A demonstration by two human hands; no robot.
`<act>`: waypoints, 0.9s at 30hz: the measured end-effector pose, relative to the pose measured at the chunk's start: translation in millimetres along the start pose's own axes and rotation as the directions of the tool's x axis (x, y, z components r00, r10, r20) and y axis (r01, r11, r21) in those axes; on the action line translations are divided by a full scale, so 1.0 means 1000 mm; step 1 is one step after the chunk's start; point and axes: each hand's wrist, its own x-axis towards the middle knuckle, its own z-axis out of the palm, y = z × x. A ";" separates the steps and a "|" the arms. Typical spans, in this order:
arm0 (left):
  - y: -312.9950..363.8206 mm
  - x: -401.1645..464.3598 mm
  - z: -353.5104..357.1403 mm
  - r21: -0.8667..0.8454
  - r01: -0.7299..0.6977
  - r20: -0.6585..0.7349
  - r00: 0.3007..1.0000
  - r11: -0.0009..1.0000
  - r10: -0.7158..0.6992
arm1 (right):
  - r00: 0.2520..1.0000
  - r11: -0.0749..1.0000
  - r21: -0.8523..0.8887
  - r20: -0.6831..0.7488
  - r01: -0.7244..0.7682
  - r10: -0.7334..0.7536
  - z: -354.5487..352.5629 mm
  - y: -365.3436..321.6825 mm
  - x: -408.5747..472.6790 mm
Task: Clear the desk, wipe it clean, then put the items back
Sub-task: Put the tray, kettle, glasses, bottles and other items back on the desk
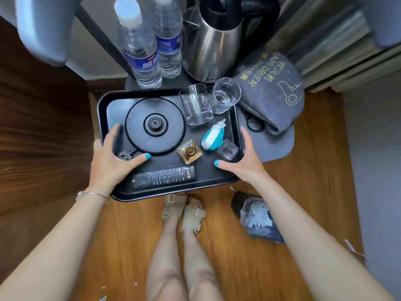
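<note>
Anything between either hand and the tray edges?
Nothing visible. The left hand lies at the tray left rim, thumb over the floor by the kettle base; the right hand lies at the right rim, thumb inside.

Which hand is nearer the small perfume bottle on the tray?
Right. The right hand is just right of the perfume bottle, thumb pointing toward it; the left hand is farther off, at the tray's left edge.
</note>
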 end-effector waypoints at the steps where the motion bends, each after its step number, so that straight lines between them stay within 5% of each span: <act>1: 0.001 -0.001 0.001 -0.007 -0.009 -0.030 1.000 1.000 0.008 | 0.999 0.999 0.015 0.016 0.030 -0.030 0.001 0.000 0.001; 8: -0.005 0.000 0.007 -0.089 -0.055 -0.133 0.990 0.994 0.043 | 0.993 0.986 -0.140 -0.064 0.087 -0.097 0.007 -0.004 0.000; 15: -0.012 -0.014 0.005 -0.140 -0.052 -0.203 0.979 0.989 0.023 | 0.977 0.983 0.012 -0.110 0.183 -0.180 0.019 0.009 -0.007; 27: 0.013 -0.102 -0.036 -0.174 -0.024 -0.259 0.966 0.984 -0.023 | 0.970 0.974 0.011 -0.100 0.225 -0.223 -0.003 -0.018 -0.083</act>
